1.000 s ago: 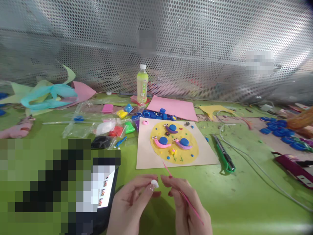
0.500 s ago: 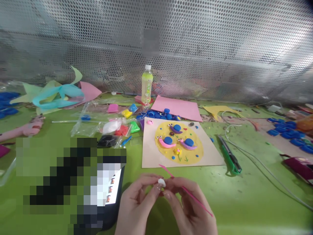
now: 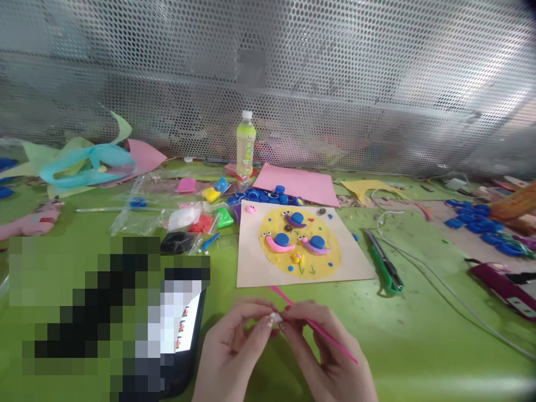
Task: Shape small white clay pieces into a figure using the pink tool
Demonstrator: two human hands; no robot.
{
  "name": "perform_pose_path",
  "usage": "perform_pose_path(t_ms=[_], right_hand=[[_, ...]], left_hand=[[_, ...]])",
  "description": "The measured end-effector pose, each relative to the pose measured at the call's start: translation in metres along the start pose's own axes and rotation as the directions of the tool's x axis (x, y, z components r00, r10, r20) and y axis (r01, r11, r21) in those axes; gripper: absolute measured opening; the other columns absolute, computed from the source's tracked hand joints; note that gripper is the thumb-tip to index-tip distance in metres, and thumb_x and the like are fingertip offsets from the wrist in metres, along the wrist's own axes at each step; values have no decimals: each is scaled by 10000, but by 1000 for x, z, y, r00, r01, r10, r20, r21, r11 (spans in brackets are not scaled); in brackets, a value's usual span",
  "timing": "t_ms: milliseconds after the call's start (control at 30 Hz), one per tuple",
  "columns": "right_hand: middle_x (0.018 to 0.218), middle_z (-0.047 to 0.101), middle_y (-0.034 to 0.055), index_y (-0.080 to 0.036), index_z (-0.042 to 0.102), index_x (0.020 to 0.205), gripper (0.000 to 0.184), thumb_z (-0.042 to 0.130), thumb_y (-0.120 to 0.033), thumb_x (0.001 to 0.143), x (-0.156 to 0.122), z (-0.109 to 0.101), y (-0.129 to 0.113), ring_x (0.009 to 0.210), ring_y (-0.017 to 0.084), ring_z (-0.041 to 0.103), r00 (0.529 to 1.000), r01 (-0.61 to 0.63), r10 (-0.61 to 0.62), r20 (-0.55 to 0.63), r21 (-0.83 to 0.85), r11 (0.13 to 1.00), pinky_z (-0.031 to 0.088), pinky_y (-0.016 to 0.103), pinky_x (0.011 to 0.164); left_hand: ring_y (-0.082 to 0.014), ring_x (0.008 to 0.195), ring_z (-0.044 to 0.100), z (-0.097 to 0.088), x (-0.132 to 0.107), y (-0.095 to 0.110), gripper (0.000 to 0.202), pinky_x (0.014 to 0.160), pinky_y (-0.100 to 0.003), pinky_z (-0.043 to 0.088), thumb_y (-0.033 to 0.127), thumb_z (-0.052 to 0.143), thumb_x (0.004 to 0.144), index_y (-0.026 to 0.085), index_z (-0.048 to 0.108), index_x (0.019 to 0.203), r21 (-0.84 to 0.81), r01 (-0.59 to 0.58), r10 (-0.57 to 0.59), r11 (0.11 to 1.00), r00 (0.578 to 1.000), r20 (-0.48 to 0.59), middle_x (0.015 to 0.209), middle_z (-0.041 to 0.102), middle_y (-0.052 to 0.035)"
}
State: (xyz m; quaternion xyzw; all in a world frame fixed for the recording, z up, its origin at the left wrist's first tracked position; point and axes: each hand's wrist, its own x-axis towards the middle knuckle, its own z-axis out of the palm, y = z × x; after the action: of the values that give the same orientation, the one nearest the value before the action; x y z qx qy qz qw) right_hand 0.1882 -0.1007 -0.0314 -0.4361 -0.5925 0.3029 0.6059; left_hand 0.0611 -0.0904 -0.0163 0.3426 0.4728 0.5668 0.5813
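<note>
A small lump of white modelling clay (image 3: 275, 317) is pinched between the thumb and fingers of my left hand (image 3: 237, 349). The fingertips of my right hand (image 3: 329, 352) meet it from the other side. A thin pink modelling stick (image 3: 337, 341) lies through my right hand, slanting across the fingers. Just beyond both hands rests a white card (image 3: 253, 276) with a yellow disc (image 3: 274, 267). On the disc are three clay snails with blue bottle-cap shells, among them a pink one (image 3: 280, 244), and a yellow clay flower (image 3: 298, 258).
A green box cutter (image 3: 385, 265) and a grey cable (image 3: 422, 271) lie to the right. A phone (image 3: 190, 329) is at the left, partly blurred out. Bagged clay, such as white (image 3: 184, 216) and black (image 3: 179, 242), sits behind it. A drink bottle (image 3: 245, 146) stands at the back.
The view has shifted slightly to the right. My fingers have closed in more on the white clay, so less of it shows, and the right fingertips have come nearer to it.
</note>
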Motion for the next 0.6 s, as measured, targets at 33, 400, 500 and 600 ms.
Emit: perform_pose_path(t_ms=[33,400,500,600], right_hand=[[886,705,-18,-292,665,1038,175,634,-164,923,1,-2,0,787,112,683,1000,3,-3,22,1,1000,571,165,687],[899,685,-53,-315,626,1028,151,599,-187,952,7,-14,-1,806,88,665,988,-25,34,154,-60,998,543,160,723],[914,693,-43,-305,622,1029,134,568,-199,967,8,-16,-1,851,97,684,987,-46,54,153,-54,997,546,159,722],[894,686,-32,-288,620,1062,167,504,-192,991,5,-15,-4,823,92,678,994,-16,26,107,-93,996,537,157,721]], left_hand=[[-177,786,686,0,0,0,223,707,-210,567,414,849,672,208,766,696,1,0,0,1000,1000,0,825,722,-38],[-165,820,676,1,0,0,222,700,-164,554,405,888,608,229,769,674,21,21,-21,1000,1000,-12,834,733,-22],[-173,795,690,-1,2,0,257,692,-180,578,432,892,597,218,773,676,17,56,-56,998,998,-4,832,749,-34],[-187,753,704,-3,5,1,288,660,-196,594,435,901,582,192,782,681,11,98,-98,995,995,2,784,769,-63]])
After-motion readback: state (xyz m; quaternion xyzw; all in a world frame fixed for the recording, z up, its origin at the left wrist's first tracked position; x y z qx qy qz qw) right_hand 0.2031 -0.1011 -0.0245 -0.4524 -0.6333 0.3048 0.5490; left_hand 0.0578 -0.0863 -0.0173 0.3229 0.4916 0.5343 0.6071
